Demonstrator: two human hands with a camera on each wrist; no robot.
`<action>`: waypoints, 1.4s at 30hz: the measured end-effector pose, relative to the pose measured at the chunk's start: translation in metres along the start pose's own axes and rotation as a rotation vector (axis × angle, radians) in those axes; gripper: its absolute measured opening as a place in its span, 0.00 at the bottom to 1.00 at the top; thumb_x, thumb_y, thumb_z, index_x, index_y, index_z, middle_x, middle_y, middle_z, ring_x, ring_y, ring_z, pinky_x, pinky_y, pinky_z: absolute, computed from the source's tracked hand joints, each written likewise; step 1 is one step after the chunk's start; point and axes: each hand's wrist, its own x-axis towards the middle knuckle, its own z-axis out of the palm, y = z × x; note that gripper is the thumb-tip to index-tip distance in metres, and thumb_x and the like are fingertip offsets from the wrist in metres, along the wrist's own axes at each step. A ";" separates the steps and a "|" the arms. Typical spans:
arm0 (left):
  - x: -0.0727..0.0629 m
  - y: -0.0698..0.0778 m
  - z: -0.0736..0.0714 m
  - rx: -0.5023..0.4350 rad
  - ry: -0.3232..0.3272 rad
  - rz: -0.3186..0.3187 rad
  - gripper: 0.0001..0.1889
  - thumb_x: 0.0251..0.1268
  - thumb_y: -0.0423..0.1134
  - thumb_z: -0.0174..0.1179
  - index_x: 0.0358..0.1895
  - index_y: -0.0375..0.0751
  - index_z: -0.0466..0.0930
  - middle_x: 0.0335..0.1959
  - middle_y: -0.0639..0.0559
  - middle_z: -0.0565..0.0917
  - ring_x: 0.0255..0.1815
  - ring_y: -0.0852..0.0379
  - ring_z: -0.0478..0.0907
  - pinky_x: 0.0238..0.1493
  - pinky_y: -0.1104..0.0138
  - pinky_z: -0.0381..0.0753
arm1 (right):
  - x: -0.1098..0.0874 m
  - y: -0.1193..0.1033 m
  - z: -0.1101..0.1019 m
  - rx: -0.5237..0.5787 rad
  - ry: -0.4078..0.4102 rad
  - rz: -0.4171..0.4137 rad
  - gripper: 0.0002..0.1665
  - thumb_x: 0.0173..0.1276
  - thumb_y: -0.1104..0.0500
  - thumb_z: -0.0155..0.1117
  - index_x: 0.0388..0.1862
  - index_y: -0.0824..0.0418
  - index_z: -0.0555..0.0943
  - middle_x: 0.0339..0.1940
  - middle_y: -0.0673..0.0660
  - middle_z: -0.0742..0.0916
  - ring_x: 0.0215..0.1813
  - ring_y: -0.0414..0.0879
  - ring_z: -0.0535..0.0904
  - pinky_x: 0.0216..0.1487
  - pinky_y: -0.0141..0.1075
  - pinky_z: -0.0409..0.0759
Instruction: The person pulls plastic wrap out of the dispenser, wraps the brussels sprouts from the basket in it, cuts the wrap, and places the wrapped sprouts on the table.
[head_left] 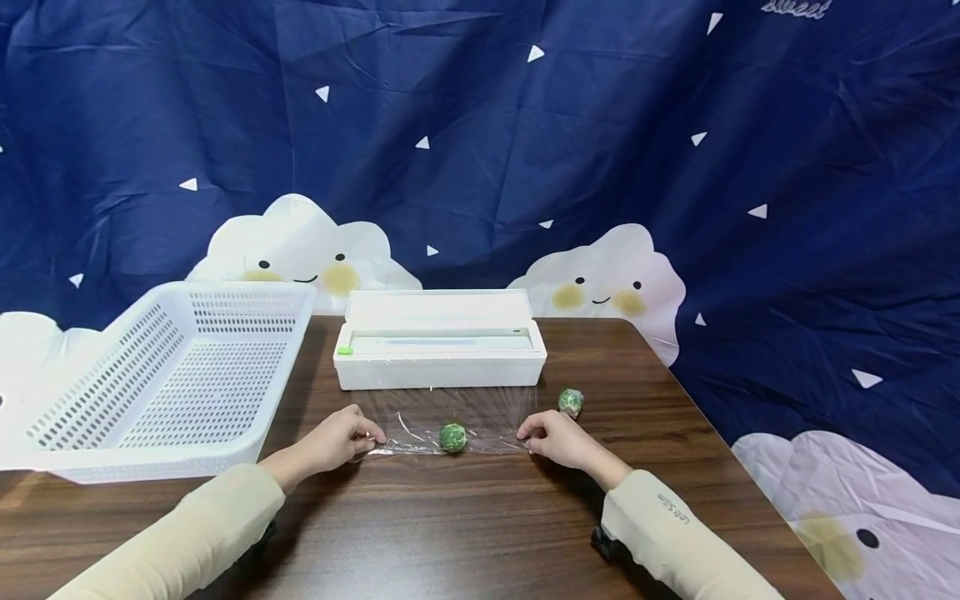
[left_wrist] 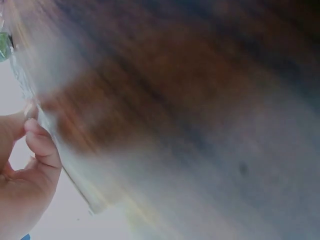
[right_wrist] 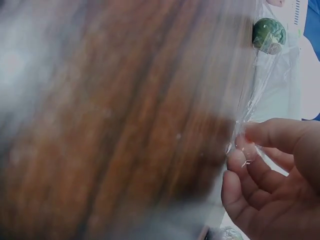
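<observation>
A sheet of clear cling film [head_left: 487, 408] stretches from the white dispenser box toward the person. My left hand [head_left: 341, 439] pinches its near left corner between thumb and fingers. At the near right corner, my right hand [head_left: 562, 439] pinches the same edge. Between the hands, near the front edge of the film, sits a small round green vegetable [head_left: 453, 437], like a Brussels sprout. The right wrist view shows this sprout [right_wrist: 269, 35] with a pale stem end and the film's edge running past it to the fingertips [right_wrist: 237, 159].
The white cling film dispenser [head_left: 440, 371] stands behind the film with its lid raised. A second green sprout [head_left: 571, 402], shiny as if wrapped, lies beyond the right hand. A white perforated basket [head_left: 258, 429] stands at the left on the brown wooden table [head_left: 450, 533].
</observation>
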 end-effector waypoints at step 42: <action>0.043 0.055 0.035 0.065 0.063 0.180 0.12 0.51 0.38 0.68 0.39 0.42 0.80 0.39 0.54 0.80 0.43 0.55 0.73 0.47 0.60 0.72 | 0.029 -0.046 0.028 0.142 0.072 -0.308 0.09 0.56 0.65 0.68 0.37 0.62 0.81 0.35 0.53 0.82 0.36 0.46 0.77 0.37 0.36 0.76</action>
